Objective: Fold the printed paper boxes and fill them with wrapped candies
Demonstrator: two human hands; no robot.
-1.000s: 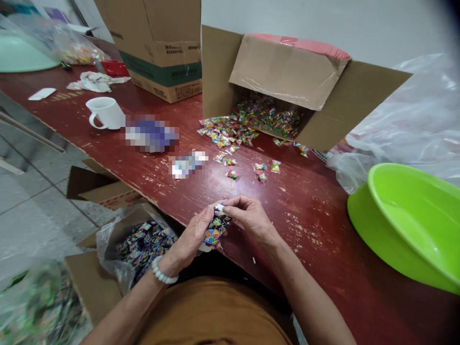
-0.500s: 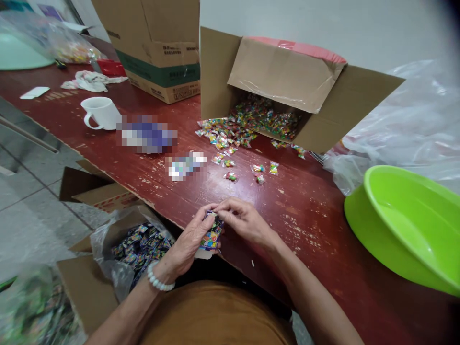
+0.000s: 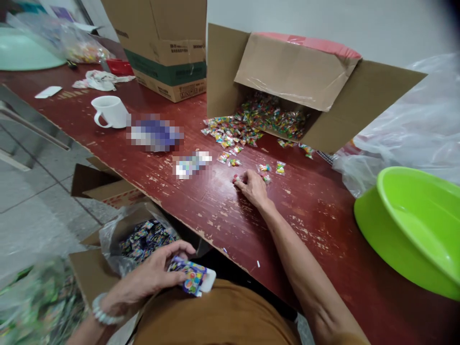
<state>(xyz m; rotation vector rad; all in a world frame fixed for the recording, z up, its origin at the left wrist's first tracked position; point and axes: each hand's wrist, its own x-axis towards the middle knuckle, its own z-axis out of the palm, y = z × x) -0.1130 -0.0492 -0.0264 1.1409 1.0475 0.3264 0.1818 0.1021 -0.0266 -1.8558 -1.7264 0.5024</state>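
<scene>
My left hand grips a small purple printed candy box just above my lap; its white end flap stands out to the right. Out on the red table, my right hand pinches a small clear-wrapped candy packet lying on the surface. Another packet shows just beside the knuckles. Close behind lie more loose packets of colourful candy. A larger heap spills from a cardboard carton tipped on its side.
At right stands a green basin beside clear plastic sheeting. A white mug and blurred-out items are on the left. Below the table edge, a lined carton holds many dark small packets. A tall carton stands behind.
My right hand has left the box and reached forward to a candy packet on the table. My left hand has drawn the box down and left, tilting its flap end to the right.
</scene>
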